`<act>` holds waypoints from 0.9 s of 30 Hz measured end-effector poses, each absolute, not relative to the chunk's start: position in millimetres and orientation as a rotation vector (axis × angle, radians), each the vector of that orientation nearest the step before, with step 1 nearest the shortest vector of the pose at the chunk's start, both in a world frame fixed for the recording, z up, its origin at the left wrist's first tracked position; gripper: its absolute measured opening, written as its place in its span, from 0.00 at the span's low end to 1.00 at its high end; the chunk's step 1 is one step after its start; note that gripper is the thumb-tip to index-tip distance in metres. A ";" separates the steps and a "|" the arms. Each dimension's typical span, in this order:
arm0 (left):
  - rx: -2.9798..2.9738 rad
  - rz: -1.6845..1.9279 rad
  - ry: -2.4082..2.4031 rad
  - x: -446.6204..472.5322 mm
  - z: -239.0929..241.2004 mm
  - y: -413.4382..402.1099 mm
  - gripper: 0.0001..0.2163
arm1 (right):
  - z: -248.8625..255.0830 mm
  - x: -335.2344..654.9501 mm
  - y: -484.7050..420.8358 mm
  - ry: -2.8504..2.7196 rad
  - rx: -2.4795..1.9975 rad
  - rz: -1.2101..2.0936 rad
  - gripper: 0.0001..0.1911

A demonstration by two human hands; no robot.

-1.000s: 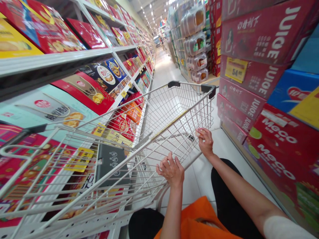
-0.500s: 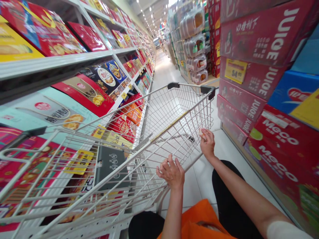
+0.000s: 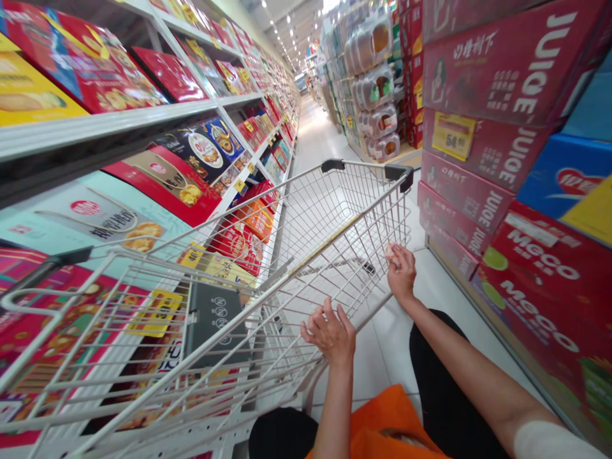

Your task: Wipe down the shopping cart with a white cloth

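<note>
A metal wire shopping cart (image 3: 344, 224) with black corner caps stands lengthwise before me, its basket wall along my hands. My left hand (image 3: 329, 331) is at the near side wires, its fingers apart and slightly bent, with nothing seen in it. Farther forward, by the basket's front corner, my right hand (image 3: 401, 275) is closed in a pinch. A small pale pinkish bit shows at its fingertips, too small to name. Inside the cart's rear part is a dark grey panel (image 3: 217, 322) with round symbols.
Shelves of boxed snacks (image 3: 172, 175) run along the left, close to the cart. Stacked red drink cartons (image 3: 478, 150) and MECO boxes (image 3: 540, 280) line the right. Shrink-wrapped bottle packs (image 3: 377, 89) stand farther down the tiled aisle (image 3: 310, 124). My knees are below my hands.
My right hand has shifted very slightly to the right, still pinched. My left hand and the cart look almost the same.
</note>
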State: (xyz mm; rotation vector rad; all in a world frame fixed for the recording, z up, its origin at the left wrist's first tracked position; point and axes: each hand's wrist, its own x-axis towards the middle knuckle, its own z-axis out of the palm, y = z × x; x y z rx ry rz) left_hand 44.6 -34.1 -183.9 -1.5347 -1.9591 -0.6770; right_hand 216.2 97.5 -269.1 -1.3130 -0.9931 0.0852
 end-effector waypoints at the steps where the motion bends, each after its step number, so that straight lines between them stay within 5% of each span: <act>1: -1.531 -0.680 -1.955 44.7 -184.0 -33.7 0.14 | -278.2 216.3 95.1 -0.988 -1.340 0.099 0.23; 27: -1.525 -0.615 -1.937 42.3 -188.8 -28.2 0.14 | -248.0 224.0 116.7 -0.950 -1.288 0.079 0.23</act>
